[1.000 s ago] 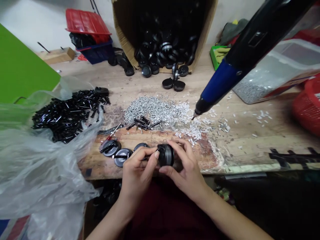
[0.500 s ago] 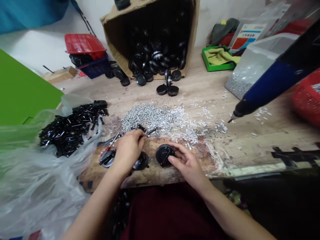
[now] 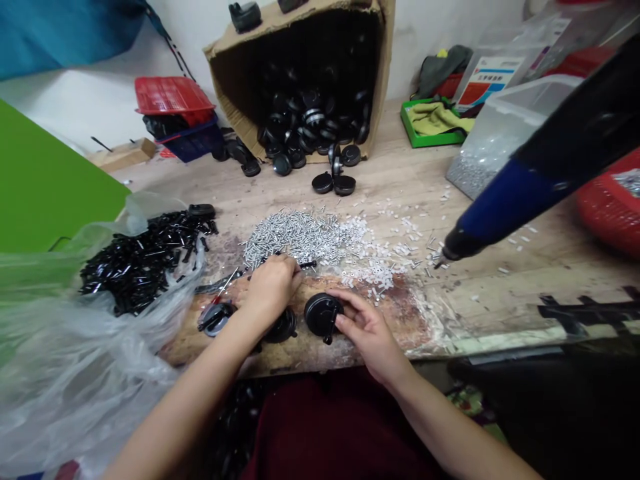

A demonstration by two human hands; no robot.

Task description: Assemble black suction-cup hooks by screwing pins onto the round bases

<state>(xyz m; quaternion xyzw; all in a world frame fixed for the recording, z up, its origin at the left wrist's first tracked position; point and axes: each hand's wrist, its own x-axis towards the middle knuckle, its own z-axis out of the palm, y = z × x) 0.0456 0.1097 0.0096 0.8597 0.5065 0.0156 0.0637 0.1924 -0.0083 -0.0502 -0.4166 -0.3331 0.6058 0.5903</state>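
Note:
My right hand (image 3: 367,330) rests its fingers on a round black wheel part (image 3: 320,313) with a small black pin, lying flat near the bench's front edge. My left hand (image 3: 270,287) reaches forward with curled fingers to a few black pins (image 3: 305,265) at the near edge of a heap of silver screws (image 3: 295,233); whether it grips one is hidden. Two more round black parts lie by my left hand: one (image 3: 281,327) just right of my wrist, one (image 3: 215,317) to its left.
A tipped cardboard box (image 3: 300,80) spills black wheels at the back. A pile of black pins (image 3: 140,257) lies on clear plastic bags at left. A hanging blue-black electric screwdriver (image 3: 525,193) points at the bench at right, near a clear tub (image 3: 505,127) and red basket (image 3: 613,207).
My hands stopped holding the wheel part up together. The right hand laid it flat on the bench; the left hand moved forward to the black pins by the screws. The camera tilted up.

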